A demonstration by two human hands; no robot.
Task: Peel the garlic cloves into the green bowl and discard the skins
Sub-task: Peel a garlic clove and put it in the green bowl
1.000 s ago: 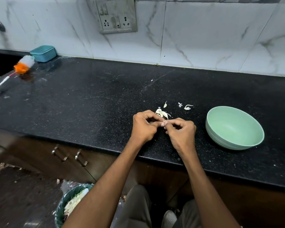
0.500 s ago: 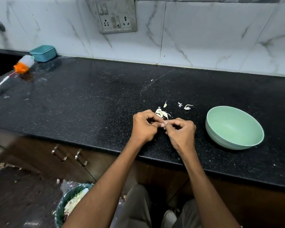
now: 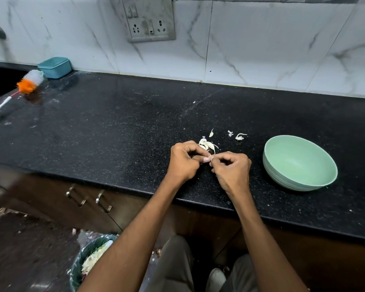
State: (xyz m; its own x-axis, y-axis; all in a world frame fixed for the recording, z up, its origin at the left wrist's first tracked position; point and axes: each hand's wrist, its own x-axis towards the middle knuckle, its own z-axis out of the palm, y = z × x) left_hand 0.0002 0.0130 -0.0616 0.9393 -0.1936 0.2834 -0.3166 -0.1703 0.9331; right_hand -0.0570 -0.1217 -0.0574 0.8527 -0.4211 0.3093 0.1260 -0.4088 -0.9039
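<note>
My left hand [image 3: 184, 160] and my right hand [image 3: 232, 171] meet fingertip to fingertip above the black counter, pinching a garlic clove [image 3: 209, 160] that is almost wholly hidden between the fingers. Just behind the hands lies a small heap of pale garlic skins [image 3: 207, 144]. More scraps of skin [image 3: 239, 136] lie further right. The green bowl [image 3: 299, 163] stands on the counter to the right of my right hand, and I see nothing inside it.
The black counter [image 3: 114, 127] runs to a marble wall with a socket plate [image 3: 150, 20]. A teal box [image 3: 55, 67] and an orange-white duster [image 3: 27, 83] lie far left. A lined waste bin [image 3: 89, 262] stands on the floor below, beside drawer handles [image 3: 89, 199].
Both hands stay at the same spot with the clove between them; only the fingertips have shifted slightly.
</note>
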